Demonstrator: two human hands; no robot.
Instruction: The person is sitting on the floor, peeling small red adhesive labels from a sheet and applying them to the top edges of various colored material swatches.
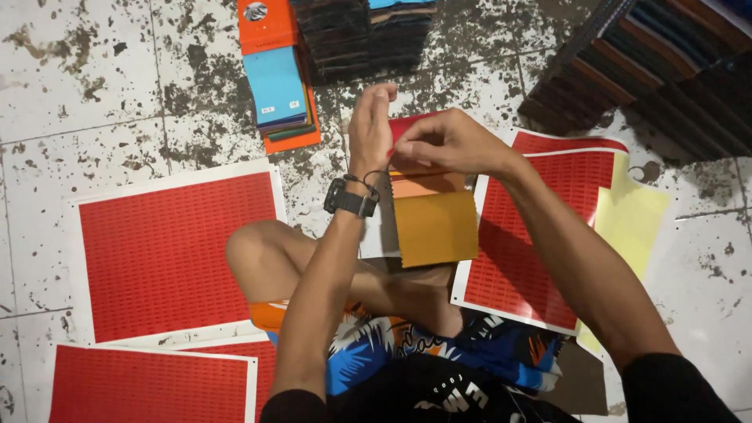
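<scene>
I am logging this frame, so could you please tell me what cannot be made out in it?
- Head view: whatever the right hand pinches is hidden by its fingers and the left hand.
- Fine print on the red sheets is too small to tell.
- The dark swatch stacks are cut off by the top edge.
- The top of the fabric swatch booklet is covered by both hands.

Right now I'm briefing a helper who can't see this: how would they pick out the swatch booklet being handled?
Start at the big red sheets on the stained tile floor. Between them, above the knee, both hands meet over a fanned swatch booklet. Its top leaf is mustard-orange, unlike the blue-topped stack further away.
</scene>
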